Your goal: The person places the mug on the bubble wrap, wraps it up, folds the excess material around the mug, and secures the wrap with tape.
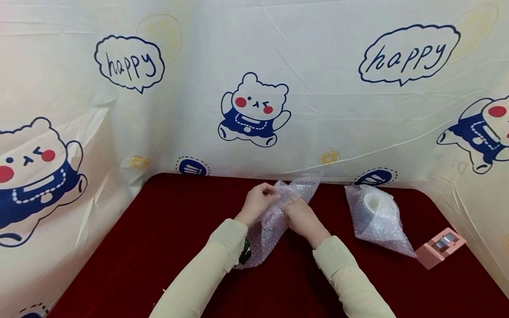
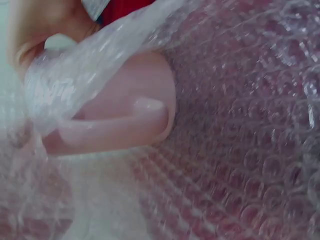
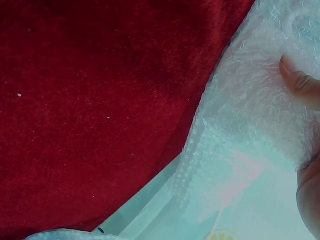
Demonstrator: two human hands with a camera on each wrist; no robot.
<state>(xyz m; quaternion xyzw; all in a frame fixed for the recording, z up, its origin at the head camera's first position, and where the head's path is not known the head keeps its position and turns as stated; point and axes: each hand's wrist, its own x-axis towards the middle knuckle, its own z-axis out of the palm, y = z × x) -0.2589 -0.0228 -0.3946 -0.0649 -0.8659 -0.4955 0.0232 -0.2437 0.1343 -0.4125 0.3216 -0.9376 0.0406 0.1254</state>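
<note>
White printed fabric [image 1: 318, 128] lines the space from 9 to 3 o'clock, showing bear figures [image 1: 254, 119] at 9, 12 and 3. A dark red, plush-covered table [image 1: 167, 221] occupies the 6 o'clock side.

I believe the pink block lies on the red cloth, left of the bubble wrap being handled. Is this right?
The side is wrong: the head view shows the pink block right of the bubble wrap being handled, on the red cloth.
</note>
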